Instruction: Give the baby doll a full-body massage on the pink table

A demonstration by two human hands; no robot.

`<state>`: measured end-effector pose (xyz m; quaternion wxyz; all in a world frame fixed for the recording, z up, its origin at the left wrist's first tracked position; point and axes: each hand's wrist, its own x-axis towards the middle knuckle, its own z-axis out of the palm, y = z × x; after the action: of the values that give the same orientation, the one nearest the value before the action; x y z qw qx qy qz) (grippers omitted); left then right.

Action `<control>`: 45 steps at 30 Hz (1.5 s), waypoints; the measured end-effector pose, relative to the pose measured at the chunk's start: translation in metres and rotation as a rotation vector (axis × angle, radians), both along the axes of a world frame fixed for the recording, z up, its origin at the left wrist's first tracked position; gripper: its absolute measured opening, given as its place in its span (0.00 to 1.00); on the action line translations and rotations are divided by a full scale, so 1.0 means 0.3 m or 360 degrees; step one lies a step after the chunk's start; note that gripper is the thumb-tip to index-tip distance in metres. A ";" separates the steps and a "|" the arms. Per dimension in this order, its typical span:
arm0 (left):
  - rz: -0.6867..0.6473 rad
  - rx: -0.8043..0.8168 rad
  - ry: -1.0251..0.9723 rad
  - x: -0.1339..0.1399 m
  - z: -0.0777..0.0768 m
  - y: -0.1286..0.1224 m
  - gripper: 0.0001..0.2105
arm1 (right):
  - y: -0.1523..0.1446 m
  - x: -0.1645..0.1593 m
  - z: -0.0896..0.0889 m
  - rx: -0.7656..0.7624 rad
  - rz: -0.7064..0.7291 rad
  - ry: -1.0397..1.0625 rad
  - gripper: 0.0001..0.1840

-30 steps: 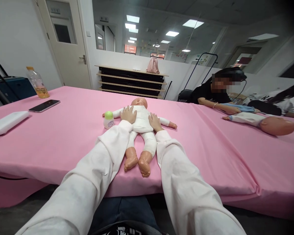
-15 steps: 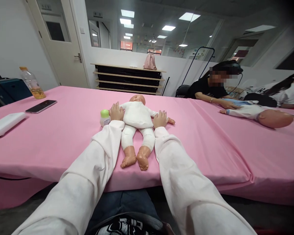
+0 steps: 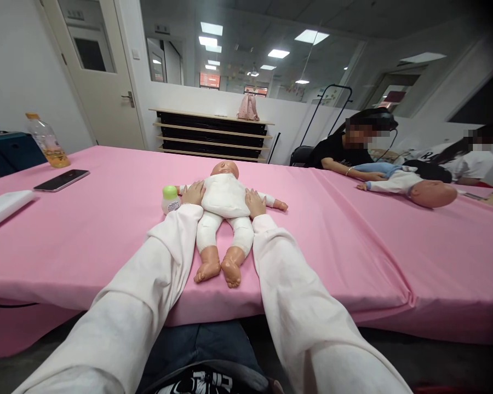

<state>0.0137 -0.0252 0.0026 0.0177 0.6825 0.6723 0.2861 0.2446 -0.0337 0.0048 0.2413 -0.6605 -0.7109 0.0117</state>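
A baby doll [image 3: 224, 195] with a white cloth body lies on its back on the pink-covered table [image 3: 119, 230]. Its head is at the far end and its bare feet point towards me. My left hand [image 3: 193, 193] rests against the left side of its torso, fingers stretched out over the arm there. On the opposite side my right hand [image 3: 255, 203] lies flat against the torso, fingers pointing away from me. Neither hand is closed round the doll. A small bottle with a green cap [image 3: 171, 200] stands just left of my left hand.
At the left are a phone [image 3: 61, 180], a white flat object [image 3: 8, 209] and a drink bottle with an orange cap [image 3: 51, 145]. A second doll [image 3: 431, 192] lies at the right, with a co-worker's hand [image 3: 372, 176] on it. Shelves [image 3: 213, 134] stand behind the table.
My right hand has moved inward from the doll's arm to the side of its torso. My left hand stays at the other side. The view has shifted slightly.
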 end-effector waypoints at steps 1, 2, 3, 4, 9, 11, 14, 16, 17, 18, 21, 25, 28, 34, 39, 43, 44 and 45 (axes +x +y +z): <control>0.0088 0.0005 0.0018 -0.002 -0.003 -0.006 0.22 | -0.007 0.001 0.000 0.0007 -0.0063 0.0002 0.26; 0.0172 0.0017 0.0026 -0.003 -0.004 -0.012 0.21 | -0.015 0.003 0.001 0.0011 -0.0135 0.0002 0.25; 0.0253 0.0033 0.0029 -0.005 -0.006 -0.019 0.21 | -0.024 0.006 0.002 0.0022 -0.0221 0.0004 0.25; 0.0329 0.0050 0.0030 -0.007 -0.006 -0.026 0.20 | -0.032 0.010 0.003 0.0042 -0.0317 0.0009 0.25; 0.0560 0.0161 0.0066 -0.013 -0.003 -0.045 0.19 | -0.038 0.035 0.000 0.0259 -0.0711 0.0097 0.26; 0.0563 0.0246 0.0057 -0.011 0.000 -0.046 0.21 | -0.028 0.038 0.002 0.0348 -0.0680 0.0118 0.27; 0.0419 0.0336 0.0087 -0.004 0.003 -0.040 0.26 | -0.012 0.028 0.008 0.0426 -0.0387 0.0056 0.27; 0.0236 0.0257 0.0159 0.001 0.003 -0.033 0.26 | -0.005 0.016 0.010 0.0303 -0.0139 -0.0049 0.26; 0.0141 0.0179 0.0198 0.004 0.002 -0.030 0.26 | -0.003 0.010 0.008 0.0201 -0.0044 -0.0106 0.26; 0.0062 0.0091 0.0232 0.005 0.001 -0.027 0.26 | -0.001 0.006 0.006 0.0101 0.0021 -0.0157 0.25; -0.0004 -0.0052 0.0274 0.004 -0.008 -0.025 0.25 | 0.002 0.003 -0.004 -0.0005 0.0008 -0.0217 0.25; 0.0201 -0.0047 0.0210 -0.010 -0.020 -0.033 0.25 | -0.004 0.014 -0.010 0.0005 -0.0217 -0.0123 0.25; 0.0451 -0.0016 0.0123 -0.022 -0.026 -0.040 0.27 | -0.017 0.023 -0.010 -0.0011 -0.0402 -0.0072 0.27; 0.0586 0.0053 0.0004 -0.022 -0.024 -0.053 0.27 | -0.042 0.038 -0.012 0.0142 -0.0766 0.0013 0.30; 0.0456 0.0096 -0.0087 -0.010 -0.008 -0.086 0.26 | -0.051 0.035 0.014 0.0377 -0.0404 0.0195 0.27; 0.0220 0.0116 -0.0278 -0.003 0.005 -0.131 0.26 | -0.069 0.021 0.016 0.0386 0.0081 0.0651 0.23; 0.0158 0.0138 -0.0346 -0.004 0.003 -0.142 0.26 | -0.078 0.018 0.008 0.0340 0.0199 0.0740 0.22; 0.0086 0.0159 -0.0424 -0.005 -0.002 -0.152 0.25 | -0.089 0.015 -0.004 0.0276 0.0301 0.0802 0.22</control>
<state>0.0122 -0.0709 0.0021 0.0650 0.6203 0.6670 0.4076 0.2491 -0.0604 0.0038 0.4640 -0.5444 -0.6853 0.1370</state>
